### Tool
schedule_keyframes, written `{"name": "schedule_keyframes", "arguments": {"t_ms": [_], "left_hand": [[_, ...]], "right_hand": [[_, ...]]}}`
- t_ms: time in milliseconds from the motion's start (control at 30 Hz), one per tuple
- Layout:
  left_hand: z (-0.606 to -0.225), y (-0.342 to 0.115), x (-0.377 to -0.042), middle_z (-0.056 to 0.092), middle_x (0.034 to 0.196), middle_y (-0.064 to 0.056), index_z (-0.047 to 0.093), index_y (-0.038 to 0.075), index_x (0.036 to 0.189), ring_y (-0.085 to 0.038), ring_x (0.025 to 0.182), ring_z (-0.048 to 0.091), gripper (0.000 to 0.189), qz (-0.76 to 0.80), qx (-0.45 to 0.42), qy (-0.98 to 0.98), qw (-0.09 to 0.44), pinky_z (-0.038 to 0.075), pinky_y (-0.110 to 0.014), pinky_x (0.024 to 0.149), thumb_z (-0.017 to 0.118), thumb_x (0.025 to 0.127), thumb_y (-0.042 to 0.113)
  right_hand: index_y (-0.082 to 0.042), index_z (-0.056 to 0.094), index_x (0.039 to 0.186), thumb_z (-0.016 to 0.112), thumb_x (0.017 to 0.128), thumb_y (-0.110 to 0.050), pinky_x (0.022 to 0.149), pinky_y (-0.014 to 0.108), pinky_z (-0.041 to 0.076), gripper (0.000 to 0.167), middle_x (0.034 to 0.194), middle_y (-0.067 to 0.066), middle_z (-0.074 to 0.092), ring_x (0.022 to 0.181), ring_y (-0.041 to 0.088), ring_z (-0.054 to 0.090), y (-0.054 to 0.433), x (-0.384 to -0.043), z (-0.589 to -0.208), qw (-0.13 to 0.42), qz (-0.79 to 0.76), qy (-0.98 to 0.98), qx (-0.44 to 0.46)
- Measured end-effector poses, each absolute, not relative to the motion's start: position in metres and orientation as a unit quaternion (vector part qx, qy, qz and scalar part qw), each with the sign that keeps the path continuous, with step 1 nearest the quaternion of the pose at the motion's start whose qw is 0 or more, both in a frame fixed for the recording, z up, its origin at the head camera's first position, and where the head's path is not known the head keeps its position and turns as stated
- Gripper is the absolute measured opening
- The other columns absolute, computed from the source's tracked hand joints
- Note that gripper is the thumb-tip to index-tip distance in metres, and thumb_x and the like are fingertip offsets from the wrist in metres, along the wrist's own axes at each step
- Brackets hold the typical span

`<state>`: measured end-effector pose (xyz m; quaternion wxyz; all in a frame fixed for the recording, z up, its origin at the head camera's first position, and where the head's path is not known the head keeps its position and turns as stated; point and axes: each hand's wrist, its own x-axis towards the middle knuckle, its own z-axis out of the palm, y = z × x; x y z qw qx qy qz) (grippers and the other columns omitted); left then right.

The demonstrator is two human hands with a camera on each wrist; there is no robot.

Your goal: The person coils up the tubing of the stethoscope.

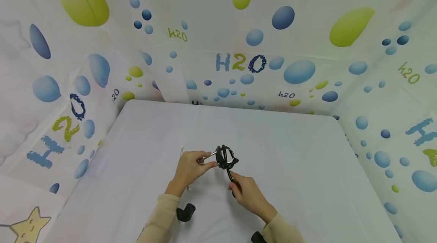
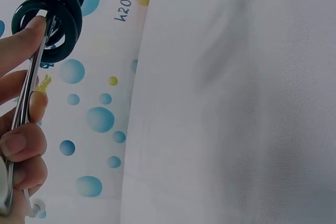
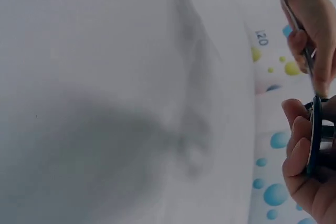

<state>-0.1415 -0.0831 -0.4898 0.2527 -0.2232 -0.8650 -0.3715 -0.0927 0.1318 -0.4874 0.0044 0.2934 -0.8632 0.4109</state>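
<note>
A stethoscope (image 1: 222,157) is held above the white table between both hands, its dark tubing wound in several loops. My left hand (image 1: 191,165) grips the metal ear tubes (image 2: 26,93), thumb and fingers around them. A pale ear tip (image 2: 37,208) shows beneath that hand in the left wrist view. Just below the loops, my right hand (image 1: 250,195) holds a straight length of the dark tubing (image 3: 314,135) with curled fingers. Whether the chest piece lies within the right hand is hidden.
The white tabletop (image 1: 290,152) spreads around the hands. Behind it and at both sides hang white sheets (image 1: 205,15) printed with blue and green drops. Near the left sleeve is a black wrist-worn device (image 1: 186,212), with another black device (image 1: 258,237) by the right sleeve.
</note>
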Motion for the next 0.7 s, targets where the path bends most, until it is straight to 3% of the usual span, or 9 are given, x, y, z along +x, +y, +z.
{"name": "schedule_keyframes", "arguments": {"t_ms": [200,333,467,567,700], "left_hand": [[-0.493,-0.081,-0.141,0.072,0.075,-0.007,0.075,0.0,0.085,-0.006,0.053,0.057,0.034,-0.373,-0.234,-0.866,0.238,0.046,-0.017,0.051,0.087,0.062,0.023],[-0.494,-0.081,-0.141,0.072,0.076,-0.007,0.075,0.001,0.085,-0.007,0.053,0.058,0.034,-0.36,-0.232,-0.872,0.238,0.046,-0.017,0.051,0.087,0.063,0.023],[-0.492,-0.083,-0.139,0.072,0.075,-0.006,0.075,0.002,0.085,-0.008,0.054,0.058,0.033,-0.345,-0.224,-0.881,0.234,0.046,-0.02,0.051,0.086,0.063,0.024],[-0.491,-0.084,-0.137,0.071,0.073,-0.005,0.074,0.002,0.084,-0.007,0.053,0.056,0.032,-0.336,-0.22,-0.888,0.224,0.045,-0.02,0.051,0.086,0.064,0.024],[-0.49,-0.085,-0.135,0.071,0.072,-0.005,0.074,0.002,0.083,-0.006,0.052,0.054,0.031,-0.342,-0.223,-0.887,0.215,0.044,-0.019,0.051,0.086,0.064,0.024]], "right_hand": [[0.016,0.055,0.119,0.054,0.087,0.009,0.05,0.017,0.038,0.033,0.066,0.0,0.053,0.056,0.001,0.039,0.133,-0.087,-0.475,0.023,0.328,-0.894,0.305],[0.009,0.061,0.106,0.052,0.087,0.007,0.054,0.019,0.04,0.021,0.074,0.003,0.058,0.06,0.002,0.04,0.13,-0.088,-0.471,0.046,0.32,-0.896,0.304],[0.003,0.065,0.098,0.06,0.087,0.0,0.057,0.019,0.043,0.012,0.078,0.003,0.06,0.064,0.004,0.046,0.132,-0.092,-0.471,0.012,0.357,-0.872,0.334],[0.005,0.064,0.107,0.073,0.08,-0.007,0.068,0.023,0.049,0.031,0.089,0.008,0.065,0.076,0.009,0.057,0.137,-0.096,-0.471,-0.025,0.379,-0.848,0.37],[0.007,0.061,0.112,0.07,0.077,0.005,0.075,0.024,0.052,0.037,0.101,0.015,0.067,0.088,0.014,0.064,0.142,-0.101,-0.472,-0.029,0.411,-0.812,0.414]]}}
